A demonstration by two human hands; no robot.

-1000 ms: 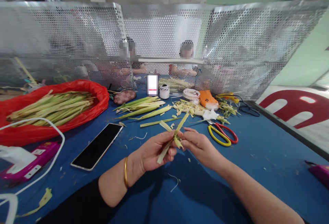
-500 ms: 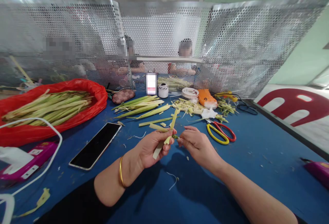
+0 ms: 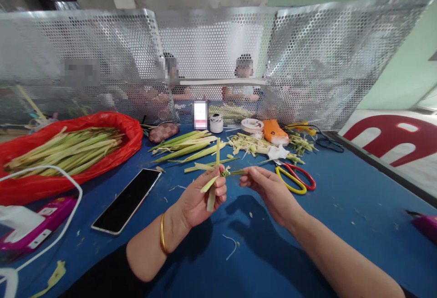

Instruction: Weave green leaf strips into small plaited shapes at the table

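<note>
My left hand (image 3: 205,193) is closed round a small bundle of pale green leaf strips (image 3: 217,154), whose ends stick out upward, leftward and downward. At its fingertips sits a small dark green woven knot (image 3: 224,172). A thin strip (image 3: 236,172) runs from that knot to my right hand (image 3: 268,188), which pinches its far end between thumb and fingers. Both hands are raised over the blue table. Beyond them lie several long green leaves (image 3: 191,145) and a heap of leaf scraps (image 3: 251,144). Scissors (image 3: 295,178) with yellow and red handles lie right of my right hand.
On the left are a red bag (image 3: 131,141) of leaves, a phone (image 3: 128,201) and a purple power strip (image 3: 43,229) with a white cable. Tape (image 3: 251,125), a white jar (image 3: 216,124) and an orange packet (image 3: 275,131) stand before a perforated metal screen (image 3: 218,38); people sit behind it.
My right hand has moved right, away from the knot, drawing the thin strip out straight. My left hand has shifted slightly left and turned the bundle.
</note>
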